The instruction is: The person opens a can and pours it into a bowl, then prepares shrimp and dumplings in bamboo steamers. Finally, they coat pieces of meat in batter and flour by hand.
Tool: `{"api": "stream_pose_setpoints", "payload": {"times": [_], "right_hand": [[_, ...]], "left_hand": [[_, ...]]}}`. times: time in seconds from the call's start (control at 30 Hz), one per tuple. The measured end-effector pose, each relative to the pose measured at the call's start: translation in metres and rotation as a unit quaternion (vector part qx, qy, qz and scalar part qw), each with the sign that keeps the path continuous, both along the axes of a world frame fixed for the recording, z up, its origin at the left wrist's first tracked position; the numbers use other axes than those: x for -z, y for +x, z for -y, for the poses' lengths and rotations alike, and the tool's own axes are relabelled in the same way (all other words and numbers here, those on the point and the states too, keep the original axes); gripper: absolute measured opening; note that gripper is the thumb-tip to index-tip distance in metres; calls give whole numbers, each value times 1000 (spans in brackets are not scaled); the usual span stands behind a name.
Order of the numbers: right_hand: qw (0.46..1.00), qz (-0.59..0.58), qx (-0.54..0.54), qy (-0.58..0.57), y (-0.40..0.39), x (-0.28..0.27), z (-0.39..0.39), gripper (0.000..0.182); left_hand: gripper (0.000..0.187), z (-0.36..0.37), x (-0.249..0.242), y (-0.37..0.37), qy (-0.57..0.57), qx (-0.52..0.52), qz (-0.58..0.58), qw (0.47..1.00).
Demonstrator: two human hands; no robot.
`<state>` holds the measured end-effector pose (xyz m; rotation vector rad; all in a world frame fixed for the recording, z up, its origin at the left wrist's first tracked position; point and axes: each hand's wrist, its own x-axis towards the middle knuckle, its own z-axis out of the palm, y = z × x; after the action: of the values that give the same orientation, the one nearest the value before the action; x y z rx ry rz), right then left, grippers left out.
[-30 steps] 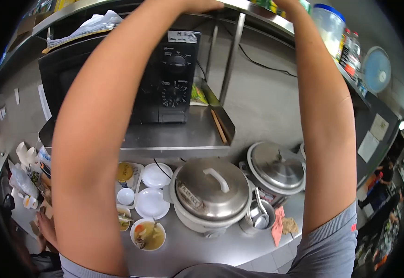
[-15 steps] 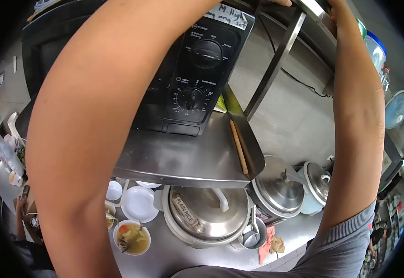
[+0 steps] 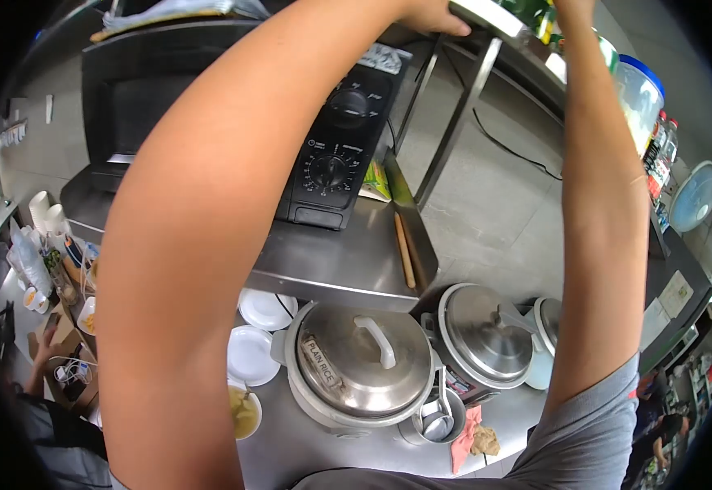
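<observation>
Both my arms reach up past a black microwave [image 3: 323,175] toward a raised metal shelf [image 3: 495,18]. At the top edge, my left hand [image 3: 436,15] is partly in view, thumb stretched out beside the shelf's left end; its other fingers are mostly cut off. My right hand [image 3: 575,6] is nearly all outside the frame above the shelf, and its fingers do not show. Between the hands, green and yellow items [image 3: 536,15] stand on the shelf, too cropped to name. A clear tub with a blue lid [image 3: 640,94] stands right of my right forearm.
Below are a rice pot labelled PLAIN RICE [image 3: 364,359], another lidded cooker [image 3: 487,335], white plates [image 3: 254,357] and a soup bowl [image 3: 246,412]. A wooden stick [image 3: 405,251] lies on the microwave's ledge. At left, another person's hand [image 3: 44,347] is near a cardboard box.
The view has shifted, so the microwave and pots sit further left and more of the upper shelf shows. More of my left hand is visible; my right hand has gone further out of frame.
</observation>
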<state>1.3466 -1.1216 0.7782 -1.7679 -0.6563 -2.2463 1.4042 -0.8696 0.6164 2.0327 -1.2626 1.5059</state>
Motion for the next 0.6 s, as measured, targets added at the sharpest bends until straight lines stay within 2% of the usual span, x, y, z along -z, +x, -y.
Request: {"api": "stream_pose_setpoints", "payload": {"times": [0.03, 0.1, 0.13, 0.17, 0.2, 0.27, 0.3, 0.33, 0.4, 0.43, 0.47, 0.5, 0.53, 0.57, 0.6], "right_hand": [[999, -42, -21, 19, -11, 20, -21, 62], [998, -58, 38, 12, -26, 58, -43, 67], [997, -72, 10, -28, -24, 71, -38, 72], [991, -126, 32, -13, -45, 99, -54, 73], [989, -142, 22, -34, -58, 123, -63, 76], [973, -228, -1, -36, -105, 168, -97, 80], [962, -262, -65, -47, -115, 187, -101, 79], [944, -296, -133, -57, -121, 206, -106, 78], [913, -360, -169, -85, -150, 249, -132, 79], [906, -361, -194, -105, -162, 274, -146, 79], [865, -406, -279, -96, -175, 300, -163, 77], [818, -473, -317, -83, -190, 323, -177, 75], [803, -453, -373, -104, -195, 352, -192, 77], [748, -498, -431, -84, -212, 378, -212, 84], [745, -515, -411, -107, -224, 404, -226, 87]], "left_hand": [[72, 2, -3, -2, -1, -18, 17, 1000], [74, 5, -4, -2, 2, -40, 25, 999], [77, 8, -4, -1, 8, -40, 21, 999], [105, 12, -1, 4, 8, -90, 41, 995], [111, 5, -2, -11, 59, -68, -57, 994], [113, -32, 21, -65, 59, 94, -195, 975], [109, -42, 40, -85, 14, 201, -227, 953], [99, -42, 56, -84, -49, 293, -199, 934], [83, -75, 104, -167, -75, 481, -317, 814], [78, -83, 128, -185, -119, 486, -329, 801], [73, -92, 153, -199, -166, 491, -337, 786], [70, -105, 179, -218, -212, 471, -340, 786], [70, -121, 208, -243, -259, 441, -368, 777], [71, -135, 236, -264, -291, 456, -405, 737], [73, -149, 271, -275, -326, 458, -428, 708]]}}
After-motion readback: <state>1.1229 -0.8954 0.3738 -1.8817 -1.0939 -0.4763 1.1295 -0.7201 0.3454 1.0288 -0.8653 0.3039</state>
